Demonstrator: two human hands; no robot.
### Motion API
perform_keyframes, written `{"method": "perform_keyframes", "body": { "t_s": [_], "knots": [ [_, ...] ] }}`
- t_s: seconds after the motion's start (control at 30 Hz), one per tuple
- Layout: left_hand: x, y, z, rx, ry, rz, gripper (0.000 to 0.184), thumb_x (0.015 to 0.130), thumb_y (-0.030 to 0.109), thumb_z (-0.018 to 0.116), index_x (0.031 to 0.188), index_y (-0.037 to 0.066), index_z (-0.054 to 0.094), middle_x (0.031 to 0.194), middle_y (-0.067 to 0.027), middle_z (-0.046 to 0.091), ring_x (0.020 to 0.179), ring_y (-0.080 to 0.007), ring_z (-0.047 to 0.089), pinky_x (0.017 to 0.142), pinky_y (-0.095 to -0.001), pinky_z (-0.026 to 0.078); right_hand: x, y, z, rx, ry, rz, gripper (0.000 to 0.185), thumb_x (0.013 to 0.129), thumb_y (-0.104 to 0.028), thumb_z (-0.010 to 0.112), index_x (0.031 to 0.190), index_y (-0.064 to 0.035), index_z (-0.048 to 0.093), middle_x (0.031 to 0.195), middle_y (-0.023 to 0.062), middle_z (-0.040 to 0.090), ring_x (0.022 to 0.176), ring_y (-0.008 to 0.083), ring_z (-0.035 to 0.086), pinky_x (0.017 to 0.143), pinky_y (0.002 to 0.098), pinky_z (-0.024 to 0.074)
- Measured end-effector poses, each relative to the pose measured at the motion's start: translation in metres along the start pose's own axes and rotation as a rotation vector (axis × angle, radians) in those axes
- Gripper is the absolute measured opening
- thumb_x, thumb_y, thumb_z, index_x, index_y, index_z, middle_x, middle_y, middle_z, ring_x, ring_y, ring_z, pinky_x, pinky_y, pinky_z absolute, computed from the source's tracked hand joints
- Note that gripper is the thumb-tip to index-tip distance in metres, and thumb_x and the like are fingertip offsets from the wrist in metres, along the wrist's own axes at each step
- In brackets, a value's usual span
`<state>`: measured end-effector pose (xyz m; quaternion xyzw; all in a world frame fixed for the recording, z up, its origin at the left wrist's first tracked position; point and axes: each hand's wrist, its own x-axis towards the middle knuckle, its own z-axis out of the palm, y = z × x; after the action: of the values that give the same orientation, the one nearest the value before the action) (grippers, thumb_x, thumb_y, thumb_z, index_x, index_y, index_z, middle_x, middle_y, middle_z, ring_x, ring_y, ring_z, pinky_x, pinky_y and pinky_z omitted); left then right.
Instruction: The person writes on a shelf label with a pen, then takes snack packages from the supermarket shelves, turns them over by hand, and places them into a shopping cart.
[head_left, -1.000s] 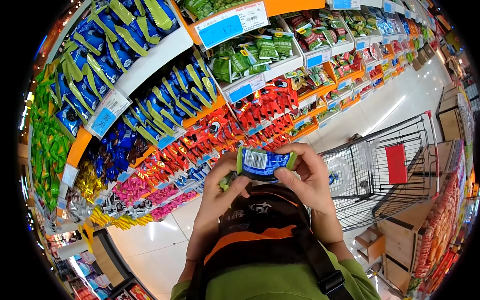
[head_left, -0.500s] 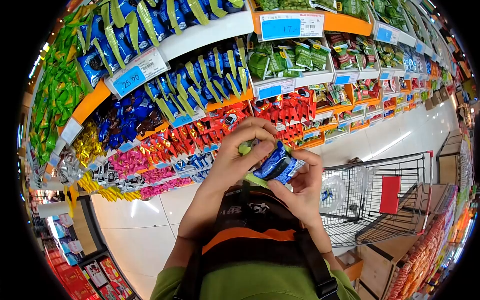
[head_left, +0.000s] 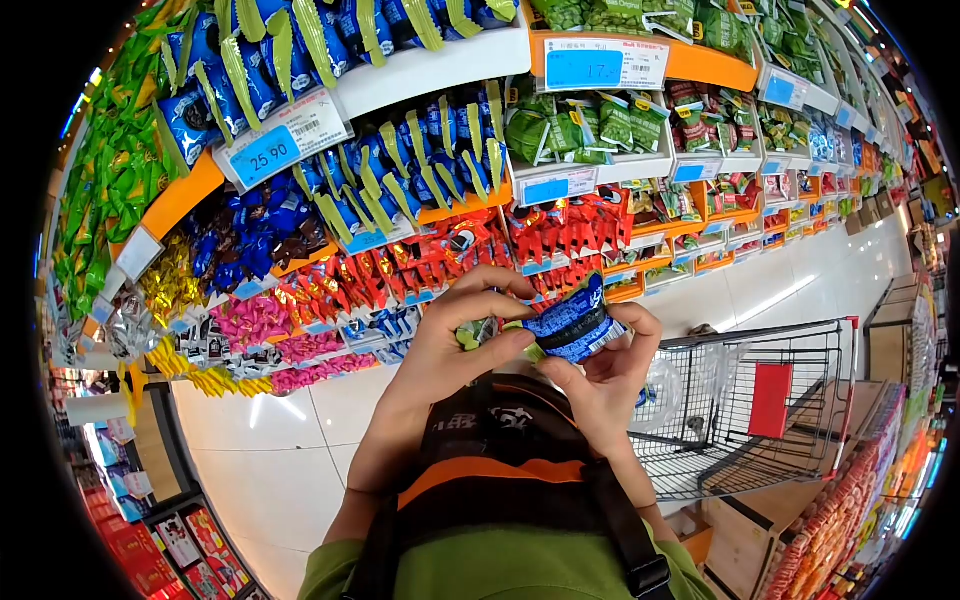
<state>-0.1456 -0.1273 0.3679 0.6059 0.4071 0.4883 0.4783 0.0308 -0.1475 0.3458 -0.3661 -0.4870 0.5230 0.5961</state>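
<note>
Lying between the left grip [head_left: 455,347] and right grip [head_left: 607,385], the blue packet [head_left: 570,325] tilts; each pinches one side.

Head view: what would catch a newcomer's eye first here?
Probably the blue packet near the centre, pinched between the left hand and the right hand over a dark bag. Next, the rows of green-edged packets at upper left, above the 25.90 price tag. Then the red-panelled shopping cart at right.
</note>
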Motion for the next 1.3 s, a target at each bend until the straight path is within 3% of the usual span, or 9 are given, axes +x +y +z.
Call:
{"method": "perform_keyframes", "body": {
  "t_s": [0.47, 0.67, 0.77, 0.8, 0.93, 0.97, 1.1, 1.2, 1.3],
  "knots": [
    [0.005, -0.002, -0.002, 0.011, -0.014, 0.031, 0.021, 0.078, 0.015, 0.072, 0.092, 0.0, 0.069, 0.108, -0.0131, 0.06, 0.099, -0.0221, 0.057, 0.085, -0.0342, 0.045, 0.002, -0.002, 0.002, -0.042, 0.017, 0.004, 0.071, 0.07, 0.005, 0.079, 0.119, -0.0072, 0.03, 0.113, 0.01, 0.044, 0.087, 0.0156, 0.064, 0.064, 0.0224, 0.0564],
    [0.008, -0.011, 0.004, 0.018, -0.059, 0.02, 0.016, 0.079, 0.006, 0.069, 0.094, 0.0, 0.065, 0.109, -0.009, 0.058, 0.099, -0.0207, 0.057, 0.079, -0.0312, 0.047, 0.004, 0.002, -0.003, 0.021, 0.019, 0.014, 0.067, 0.072, 0.009, 0.075, 0.12, -0.0068, 0.03, 0.111, 0.0102, 0.045, 0.087, 0.0165, 0.064, 0.067, 0.0245, 0.0569],
    [0.005, -0.008, 0.018, -0.175, -0.071, -0.324, 0.02, 0.08, 0.005, 0.066, 0.1, 0.001, 0.062, 0.119, -0.0088, 0.053, 0.102, -0.0198, 0.057, 0.07, -0.0281, 0.052, 0.001, 0.006, -0.016, 0.177, 0.025, 0.232, 0.06, 0.078, 0.009, 0.069, 0.121, -0.0087, 0.031, 0.106, 0.0096, 0.054, 0.09, 0.0166, 0.063, 0.068, 0.0265, 0.0567],
    [0.002, -0.017, 0.021, -0.202, -0.147, -0.322, 0.023, 0.084, 0.005, 0.058, 0.107, 0.003, 0.058, 0.126, -0.0093, 0.047, 0.103, -0.0191, 0.056, 0.062, -0.0267, 0.054, -0.001, 0.008, -0.024, 0.324, 0.058, 0.332, 0.056, 0.083, 0.004, 0.066, 0.124, -0.0109, 0.031, 0.105, 0.0098, 0.059, 0.09, 0.0169, 0.062, 0.067, 0.0278, 0.0563],
    [-0.008, -0.035, 0.036, -0.767, -0.025, -0.492, 0.043, 0.084, 0.005, 0.048, 0.127, 0.006, 0.045, 0.137, -0.0134, 0.042, 0.125, -0.0291, 0.047, 0.083, -0.0447, 0.055, -0.048, 0.062, -0.103, 0.217, 0.548, 0.559, 0.056, 0.087, -0.007, 0.064, 0.132, -0.0138, 0.031, 0.1, 0.0102, 0.059, 0.081, 0.0193, 0.063, 0.063, 0.0281, 0.0542],
    [-0.011, -0.037, 0.036, -0.832, 0.027, -0.551, 0.052, 0.082, 0.006, 0.049, 0.133, 0.008, 0.039, 0.14, -0.0141, 0.039, 0.132, -0.033, 0.039, 0.094, -0.0532, 0.048, -0.065, 0.081, -0.13, 0.142, 0.678, 0.563, 0.058, 0.088, -0.007, 0.063, 0.134, -0.0141, 0.03, 0.099, 0.0116, 0.059, 0.08, 0.0202, 0.062, 0.063, 0.0292, 0.0539],
    [-0.011, -0.047, 0.044, -1.027, -0.022, -0.663, 0.041, 0.093, 0.012, 0.044, 0.133, 0.009, 0.04, 0.133, -0.0163, 0.047, 0.13, -0.0345, 0.041, 0.096, -0.0562, 0.046, -0.151, 0.194, -0.269, 0.012, 0.991, 0.679, 0.065, 0.082, -0.001, 0.065, 0.131, -0.0147, 0.024, 0.103, 0.0189, 0.054, 0.078, 0.0286, 0.062, 0.06, 0.0384, 0.0557],
    [-0.007, -0.049, 0.051, -1.135, -0.131, -0.678, 0.034, 0.099, 0.021, 0.041, 0.131, 0.009, 0.04, 0.13, -0.0171, 0.048, 0.129, -0.0351, 0.041, 0.096, -0.0569, 0.046, -0.185, 0.235, -0.333, 0.109, 1.115, 0.693, 0.08, 0.08, 0.0, 0.066, 0.137, -0.0234, 0.015, 0.106, 0.0201, 0.053, 0.071, 0.0255, 0.062, 0.059, 0.039, 0.0563],
    [-0.001, -0.052, 0.061, -1.168, -0.205, -0.643, 0.037, 0.101, 0.032, 0.036, 0.131, 0.01, 0.042, 0.13, -0.0162, 0.048, 0.128, -0.0345, 0.043, 0.097, -0.0567, 0.044, -0.187, 0.239, -0.34, -0.389, 1.082, 0.777, 0.09, 0.085, -0.008, 0.064, 0.143, -0.0354, 0.002, 0.104, 0.0144, 0.056, 0.069, 0.0196, 0.06, 0.053, 0.0325, 0.0515]
  ]
}}
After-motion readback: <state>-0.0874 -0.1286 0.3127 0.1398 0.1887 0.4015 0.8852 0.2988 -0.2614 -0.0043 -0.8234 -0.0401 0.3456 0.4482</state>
